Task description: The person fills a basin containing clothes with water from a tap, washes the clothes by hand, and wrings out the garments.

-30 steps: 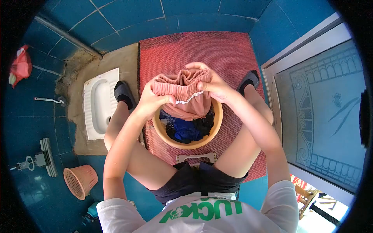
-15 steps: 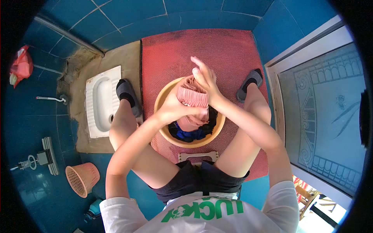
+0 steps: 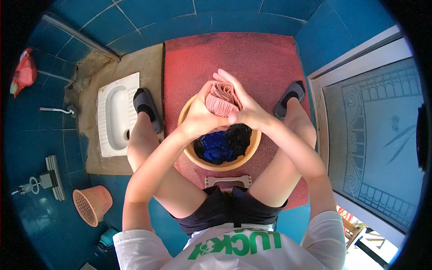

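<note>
Your left hand and right hand both grip a bunched pink garment between them; beneath your hands sits a yellow basin (blue and black cloth inside).

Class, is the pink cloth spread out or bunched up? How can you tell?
Bunched up: the cloth is gathered into a narrow bundle between the left hand and right hand, its folds pressed together.

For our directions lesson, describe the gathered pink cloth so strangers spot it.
On the red textured mat stands a round yellow plastic basin. Above it, the left hand and right hand clasp the pink cloth. Unlike the blue cloth and black cloth inside, it is pink and ribbed.
</note>
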Tool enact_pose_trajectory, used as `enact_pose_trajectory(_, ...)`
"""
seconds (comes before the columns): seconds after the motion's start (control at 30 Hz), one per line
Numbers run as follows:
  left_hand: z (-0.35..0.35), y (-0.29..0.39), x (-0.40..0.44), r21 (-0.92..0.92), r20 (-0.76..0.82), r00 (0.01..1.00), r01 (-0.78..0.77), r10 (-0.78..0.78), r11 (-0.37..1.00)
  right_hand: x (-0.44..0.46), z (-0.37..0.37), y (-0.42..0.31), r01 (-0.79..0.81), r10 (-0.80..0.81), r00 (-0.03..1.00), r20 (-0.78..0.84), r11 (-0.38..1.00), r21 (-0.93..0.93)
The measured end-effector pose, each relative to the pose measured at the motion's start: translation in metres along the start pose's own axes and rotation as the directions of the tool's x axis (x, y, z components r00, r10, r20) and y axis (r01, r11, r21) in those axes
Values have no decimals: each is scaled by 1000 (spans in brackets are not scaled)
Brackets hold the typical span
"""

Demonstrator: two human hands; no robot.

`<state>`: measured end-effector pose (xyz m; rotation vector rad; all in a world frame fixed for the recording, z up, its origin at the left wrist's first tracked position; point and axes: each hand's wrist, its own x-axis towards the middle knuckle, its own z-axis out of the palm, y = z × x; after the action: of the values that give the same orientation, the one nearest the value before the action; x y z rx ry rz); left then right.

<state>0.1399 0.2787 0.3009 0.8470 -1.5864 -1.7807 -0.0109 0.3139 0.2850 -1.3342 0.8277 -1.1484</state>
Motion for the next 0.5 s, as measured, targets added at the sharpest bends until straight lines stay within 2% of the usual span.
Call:
enact_pose_trajectory(0.07, -1, -1, 2, 4, 31, 993, -111, 111, 994, 0, 1, -3, 1, -1, 1000, 6, 1000, -1)
enact_pose_trajectory(0.13, 1, -4, 3, -5, 12, 998, -66, 66, 998, -1, 7, -7, 15, -15, 1000, -2, 992, -127)
enact_pose_trajectory(0.17, 4, -6, 4, -13, -6, 1000, -18, 18, 1000, 1, 17, 6, 52, -93, 974, -206, 979, -197)
enact_pose_trajectory(0.2, 6, -7, 4, -17, -6, 1000, -16, 16, 1000, 0, 21, 9, 47, -88, 974, -207, 979, -198)
enact_pose_trajectory(0.27, 9, -9, 5, 227, -75, 994, -64, 83, 972, 0, 28, 8, 13, -80, 931, -357, 982, -187)
enact_pose_trajectory(0.3, 11, -10, 6, 224, -72, 994, -64, 82, 973, 2, 30, 13, 74, -143, 907, -395, 980, -184)
enact_pose_trajectory(0.43, 15, -13, 5, 126, -148, 989, 30, -11, 992, 6, 29, 22, 85, -180, 895, -407, 967, -241)
enact_pose_trajectory(0.5, 16, -12, 5, 268, -192, 980, -8, 61, 963, 6, 27, 21, 21, -126, 921, -369, 961, -277)
